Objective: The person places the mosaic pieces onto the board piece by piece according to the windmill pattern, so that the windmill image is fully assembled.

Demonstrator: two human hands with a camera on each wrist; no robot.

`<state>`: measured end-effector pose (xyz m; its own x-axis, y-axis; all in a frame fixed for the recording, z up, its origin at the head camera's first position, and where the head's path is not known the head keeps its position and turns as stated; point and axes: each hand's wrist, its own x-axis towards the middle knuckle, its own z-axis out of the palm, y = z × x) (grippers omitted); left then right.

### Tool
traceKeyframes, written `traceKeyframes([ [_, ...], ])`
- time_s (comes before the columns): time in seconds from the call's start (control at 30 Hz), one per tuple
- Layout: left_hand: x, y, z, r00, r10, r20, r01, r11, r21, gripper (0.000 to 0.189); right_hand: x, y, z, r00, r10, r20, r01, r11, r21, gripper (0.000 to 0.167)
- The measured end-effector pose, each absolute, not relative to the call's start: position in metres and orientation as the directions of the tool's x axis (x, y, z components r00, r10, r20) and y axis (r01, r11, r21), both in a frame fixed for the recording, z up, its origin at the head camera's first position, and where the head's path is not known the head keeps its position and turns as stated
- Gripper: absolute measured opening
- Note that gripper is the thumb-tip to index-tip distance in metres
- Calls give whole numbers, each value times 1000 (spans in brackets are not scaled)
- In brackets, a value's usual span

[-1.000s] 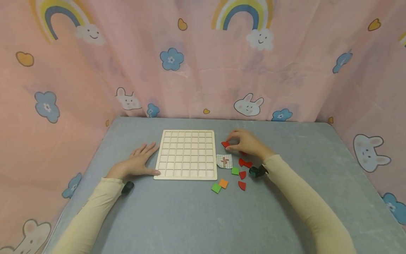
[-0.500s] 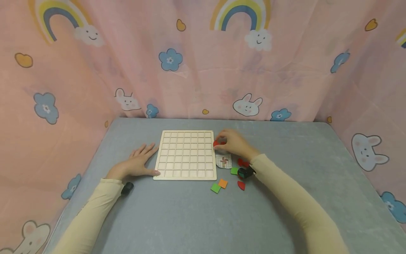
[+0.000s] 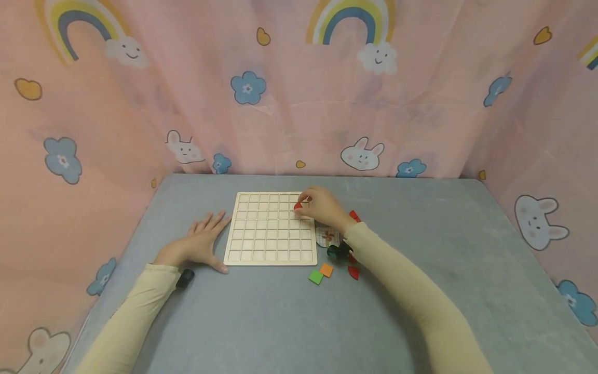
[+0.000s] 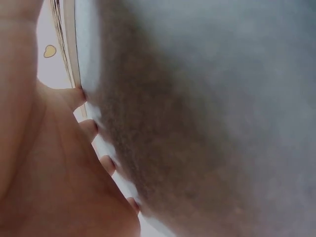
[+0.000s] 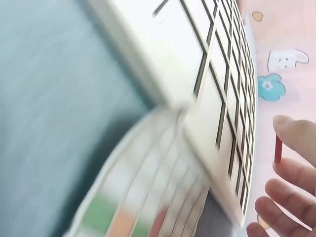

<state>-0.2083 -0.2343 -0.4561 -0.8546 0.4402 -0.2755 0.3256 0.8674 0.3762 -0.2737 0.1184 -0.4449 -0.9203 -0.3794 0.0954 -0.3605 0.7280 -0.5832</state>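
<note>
A pale wooden grid board (image 3: 263, 225) with square recesses lies on the grey table. My right hand (image 3: 322, 209) is over its upper right part and pinches a small red piece (image 3: 298, 206) between thumb and index finger. In the right wrist view that red piece (image 5: 278, 148) shows edge-on between the fingertips. My left hand (image 3: 201, 243) lies flat at the board's left edge with fingers spread and nothing held. The left wrist view shows its palm (image 4: 64, 163) and the tips of several fingers along the board's side.
A small printed pattern card (image 3: 328, 237) lies against the board's right side, partly behind my right wrist. Near the front are a green square (image 3: 315, 277), an orange square (image 3: 326, 269) and a red quarter-round piece (image 3: 353, 272). Another red piece (image 3: 354, 215) shows beyond my right forearm.
My right hand has carried the red piece leftward from beside the board to over its upper right squares. My left thumb has slid off the board's corner toward the table.
</note>
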Motion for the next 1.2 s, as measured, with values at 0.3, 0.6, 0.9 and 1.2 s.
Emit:
traceKeyframes([
  [0.3,-208,-235,-456,-858,436,-273,318,867,384,140,-282,84,-447,-934,-348,84,-328,738,-590,32],
  [0.6,-209,-235,-456,-856,436,-278,315,866,387,138,-281,58,-452,-947,-315,70,-294,752,-589,33],
  [0.9,-208,-235,-453,-853,439,-281,310,861,403,137,-282,46,-456,-957,-274,97,-281,789,-546,33],
  [1.2,-207,-235,-454,-850,442,-287,305,857,415,138,-281,44,-458,-958,-268,99,-280,818,-502,34],
])
